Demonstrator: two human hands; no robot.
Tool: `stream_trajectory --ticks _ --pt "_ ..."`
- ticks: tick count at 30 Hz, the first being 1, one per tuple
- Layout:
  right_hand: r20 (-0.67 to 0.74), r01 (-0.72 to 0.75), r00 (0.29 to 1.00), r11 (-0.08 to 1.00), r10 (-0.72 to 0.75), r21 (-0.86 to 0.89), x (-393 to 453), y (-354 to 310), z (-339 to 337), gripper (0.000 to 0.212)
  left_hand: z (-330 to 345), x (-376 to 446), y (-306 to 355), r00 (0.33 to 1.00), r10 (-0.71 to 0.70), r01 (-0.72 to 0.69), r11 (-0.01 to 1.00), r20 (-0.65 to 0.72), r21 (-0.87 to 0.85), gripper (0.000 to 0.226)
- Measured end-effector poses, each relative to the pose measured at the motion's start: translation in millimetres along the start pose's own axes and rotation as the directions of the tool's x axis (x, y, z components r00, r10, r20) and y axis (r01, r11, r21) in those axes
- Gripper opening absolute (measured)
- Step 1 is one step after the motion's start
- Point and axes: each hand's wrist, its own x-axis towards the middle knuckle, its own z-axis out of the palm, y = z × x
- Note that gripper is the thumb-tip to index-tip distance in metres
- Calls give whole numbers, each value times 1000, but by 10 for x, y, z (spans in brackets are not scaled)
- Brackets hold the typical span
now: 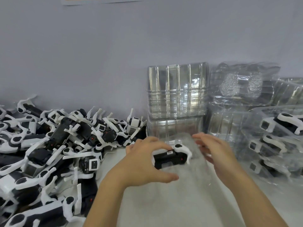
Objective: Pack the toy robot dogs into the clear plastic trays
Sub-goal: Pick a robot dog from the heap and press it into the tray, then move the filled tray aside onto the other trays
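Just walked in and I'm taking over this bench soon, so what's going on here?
A person is packing toy robot dogs into clear plastic trays. The left hand grips one black-and-white dog over a blurred clear tray in front; the right hand hovers open beside it. A big pile of loose dogs lies on the left. Empty trays are stacked against the wall, and filled trays sit on the right.

1. The table (pixel 164 202) was pale and butted against a grey wall.
2. A heap of toy robot dogs (pixel 49 145) covered its left side.
3. Stacked clear plastic trays (pixel 177 90) stood at the back.
4. Filled trays (pixel 277 145) lay piled at right.
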Motion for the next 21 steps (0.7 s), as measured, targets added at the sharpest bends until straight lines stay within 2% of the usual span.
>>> stream_trajectory --ticks 2,4,6,8,11,15,17,21 --pt "-57 39 998 992 -33 117 -9 -83 -24 23 -92 -23 17 992 57 -77 981 -115 -179 64" --pt "-91 134 989 978 -120 163 -53 -153 14 23 -142 -37 16 968 51 -143 919 -247 -368 58" --pt "-82 257 965 960 -249 110 -128 -213 104 26 -145 -31 8 937 14 -215 810 -349 -545 53" --pt "-31 371 928 928 -370 24 -207 -247 231 26 -126 -24 14 920 -56 -255 667 -389 -700 51" --pt "59 496 868 864 -493 -82 -318 -257 438 24 -103 -19 31 915 -221 -230 401 -338 -887 41" --pt "178 627 775 771 -606 -106 -441 -242 648 27 -84 -34 -13 915 -345 -207 35 -207 -978 74" --pt "183 674 737 730 -651 -114 -470 -241 722 27 -84 -47 -51 916 -362 -195 -31 -171 -980 86" --pt "176 718 696 683 -697 -134 -474 -234 762 27 -60 -47 -132 919 -371 -154 -28 -133 -988 88"
